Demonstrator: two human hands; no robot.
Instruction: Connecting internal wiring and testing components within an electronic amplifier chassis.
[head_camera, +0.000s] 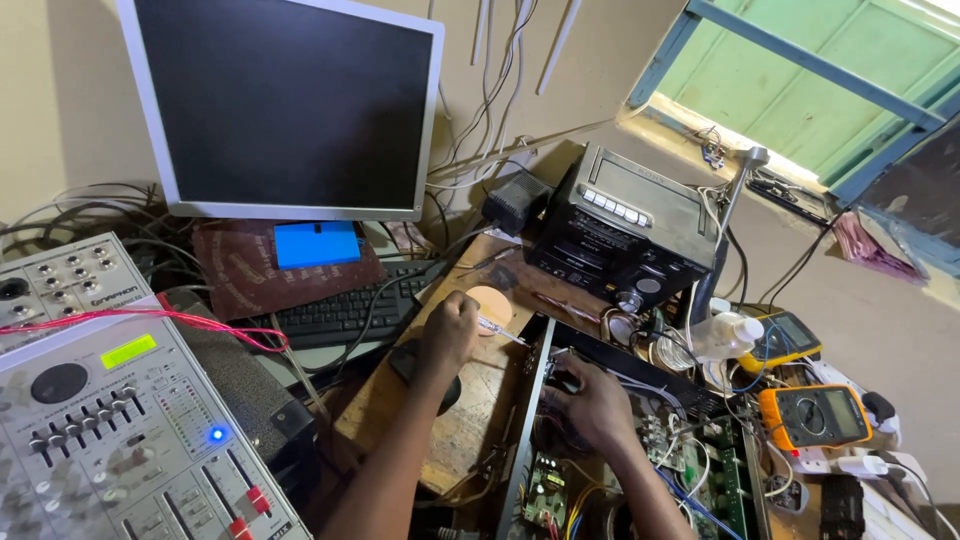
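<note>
Light: I'm seeing daylight coming from the window opening (800, 100) upper right | shadows: the desk (470, 420) is sitting dim | focus: staying sharp | edges: wide-angle bending the monitor (285, 105).

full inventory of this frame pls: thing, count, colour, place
monitor: 1, silver frame, dark screen, back left
keyboard: 1, black, under monitor
blue box: 1, blue, at monitor foot
audio mixer: 1, grey, blue light lit, front left
cassette radio: 1, black and silver, back centre
multimeter: 1, orange, right
second meter: 1, yellow and dark, right, behind the orange one
open chassis: 1, boards and wires exposed, front centre
round disc: 1, tan, on wooden bench
left hand: holds thin tool, by disc
right hand: inside chassis
</note>
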